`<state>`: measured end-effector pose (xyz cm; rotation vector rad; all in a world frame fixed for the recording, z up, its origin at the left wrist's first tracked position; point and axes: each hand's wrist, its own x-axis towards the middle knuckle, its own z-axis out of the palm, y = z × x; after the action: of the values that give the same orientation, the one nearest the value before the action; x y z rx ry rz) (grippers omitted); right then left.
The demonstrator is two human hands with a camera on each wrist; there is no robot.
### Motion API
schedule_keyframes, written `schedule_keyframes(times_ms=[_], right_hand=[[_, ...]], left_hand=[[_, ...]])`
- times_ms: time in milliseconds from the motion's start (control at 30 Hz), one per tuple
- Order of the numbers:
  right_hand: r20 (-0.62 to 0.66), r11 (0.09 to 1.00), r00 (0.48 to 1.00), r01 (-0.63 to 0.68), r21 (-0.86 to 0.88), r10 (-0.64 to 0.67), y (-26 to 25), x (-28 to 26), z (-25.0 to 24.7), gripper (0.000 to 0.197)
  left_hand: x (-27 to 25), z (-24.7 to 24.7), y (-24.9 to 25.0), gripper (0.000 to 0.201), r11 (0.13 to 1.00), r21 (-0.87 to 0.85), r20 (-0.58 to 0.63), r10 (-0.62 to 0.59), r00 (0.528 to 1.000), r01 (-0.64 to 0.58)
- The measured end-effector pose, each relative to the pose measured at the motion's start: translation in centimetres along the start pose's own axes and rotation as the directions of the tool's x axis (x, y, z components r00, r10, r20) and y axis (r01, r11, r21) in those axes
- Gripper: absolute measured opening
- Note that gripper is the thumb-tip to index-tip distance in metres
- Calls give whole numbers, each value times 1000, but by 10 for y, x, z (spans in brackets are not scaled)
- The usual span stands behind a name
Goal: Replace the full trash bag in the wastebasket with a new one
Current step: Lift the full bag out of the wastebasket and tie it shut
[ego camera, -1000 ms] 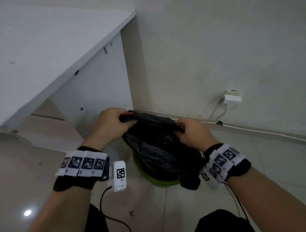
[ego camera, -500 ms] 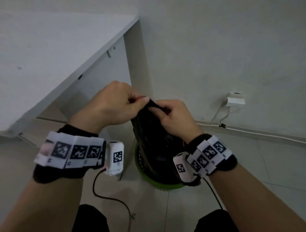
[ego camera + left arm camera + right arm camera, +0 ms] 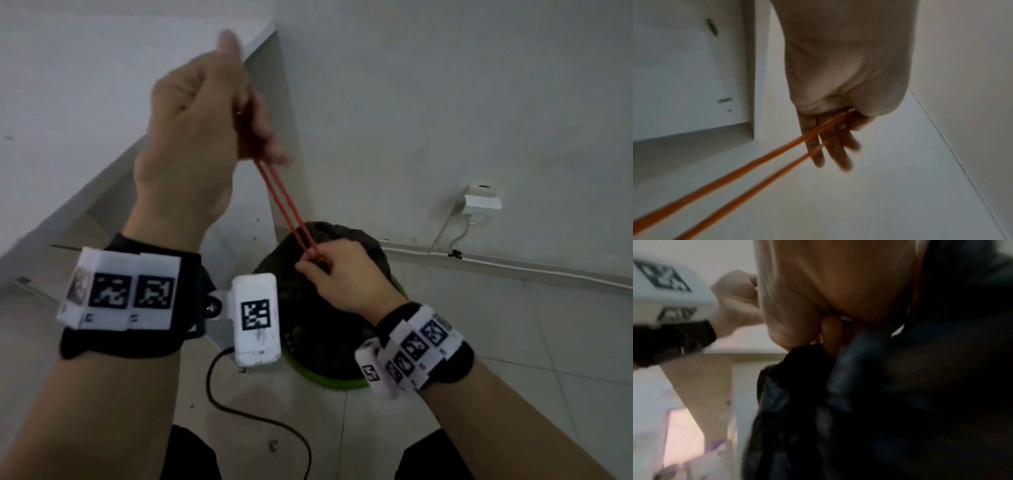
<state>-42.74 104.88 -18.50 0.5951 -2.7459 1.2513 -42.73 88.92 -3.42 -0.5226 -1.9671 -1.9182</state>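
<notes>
The left hand is pinching the taut red drawstring while the right hand is gripping the black trash bag neck, risking the cord snapping or slipping free.

A plain indoor room, likely a home or small office corner. A white tabletop with a flat side panel stands behind and to the left of the raised left hand. Bare white walls meet a pale tiled floor. Beyond the right hand, a white plug adapter sits on the wall, its cable running along the skirting.
</notes>
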Motion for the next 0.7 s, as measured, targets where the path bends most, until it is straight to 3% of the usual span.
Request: schedule_keyframes(times_ms=[67, 133, 167, 200, 267, 367, 433, 500, 533, 567, 633, 700], right_hand=[[-27, 937, 995, -86, 339, 101, 16, -10, -15, 16], [-61, 650, 983, -68, 757, 174, 16, -16, -39, 37], [-34, 542, 986, -62, 838, 165, 13, -17, -50, 48], [1, 515, 990, -76, 854, 144, 8, -18, -57, 58], [69, 586, 991, -121, 801, 111, -5, -19, -61, 67], [137, 608, 980, -197, 769, 144, -12, -18, -57, 67], [125, 681, 971, -232, 694, 203, -8, -19, -59, 50], [20, 895, 976, -207, 394, 217, 1, -25, -62, 20], [-16, 954, 982, -178, 243, 188, 6, -28, -63, 12], [-43, 973, 983, -168, 158, 177, 12, -32, -64, 18], [-167, 941, 949, -219, 258, 266, 23, -34, -69, 27], [-256, 794, 897, -150, 589, 360, 27, -29, -78, 27]], left_hand=[[-6, -5, -16, 49, 986, 65, -58, -147, 987, 151], [-22, 10, -43, 55, 919, 286, 29, -291, 956, 272], [-32, 20, -59, 53, 882, 392, 105, -326, 940, 262], [-44, 32, -73, 48, 862, 452, 178, -342, 923, 232], [-65, 54, -93, 42, 884, 425, 249, -322, 913, 196], [-77, 72, -108, 34, 939, 299, 144, -218, 965, 168], [-79, 72, -110, 30, 959, 227, 69, -189, 979, 169], [-74, 65, -111, 26, 966, 182, 1, -188, 982, 185], [-70, 60, -112, 26, 962, 179, 1, -211, 977, 208], [-66, 55, -111, 32, 950, 159, 29, -276, 961, 268], [-58, 45, -110, 40, 901, 22, 148, -432, 890, 433], [-55, 42, -108, 37, 880, -46, 255, -446, 858, 472]])
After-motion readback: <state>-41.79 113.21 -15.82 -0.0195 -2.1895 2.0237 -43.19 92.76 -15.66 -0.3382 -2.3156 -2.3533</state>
